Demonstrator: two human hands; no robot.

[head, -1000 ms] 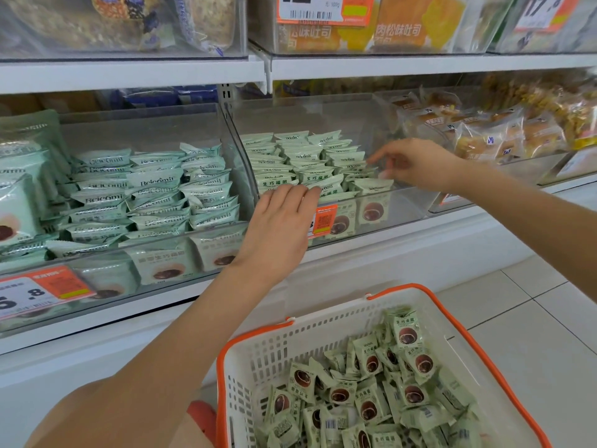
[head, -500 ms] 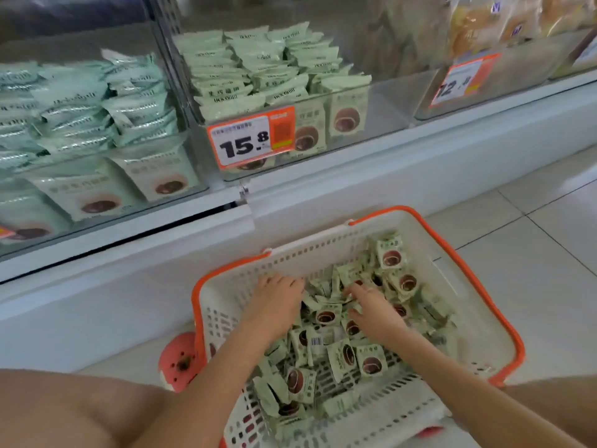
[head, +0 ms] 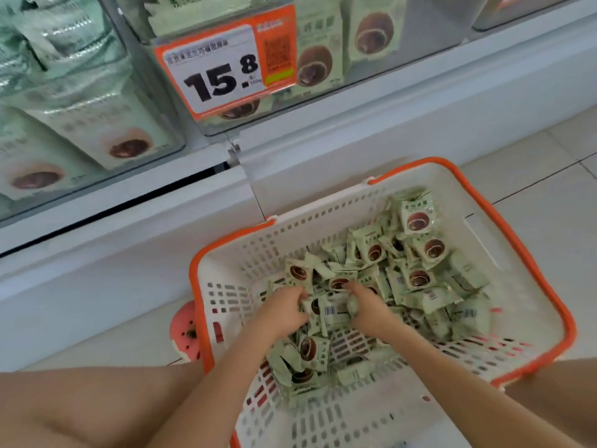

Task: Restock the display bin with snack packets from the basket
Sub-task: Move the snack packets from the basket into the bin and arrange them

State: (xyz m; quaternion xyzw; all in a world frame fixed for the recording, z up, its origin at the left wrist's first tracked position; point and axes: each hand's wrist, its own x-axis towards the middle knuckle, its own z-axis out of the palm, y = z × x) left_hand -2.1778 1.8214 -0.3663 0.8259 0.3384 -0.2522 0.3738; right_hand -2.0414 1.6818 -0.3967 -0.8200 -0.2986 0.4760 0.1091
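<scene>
White floor tiles [head: 533, 176] carry the orange-rimmed basket [head: 504, 240] below the clear display bin [head: 403, 59]; left hand [head: 281, 307] and right hand [head: 368, 310] both grip green snack packets [head: 416, 279].

This was a shop. A big price tag [head: 226, 64] with "15.8" hung on a clear bin [head: 403, 43] full of snack packs. A shopping basket [head: 533, 270] sat on the tiled floor [head: 549, 176].

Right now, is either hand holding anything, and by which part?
Both hands, left and right, curl round green snack packets in the basket; which part of them cannot be told.
</scene>
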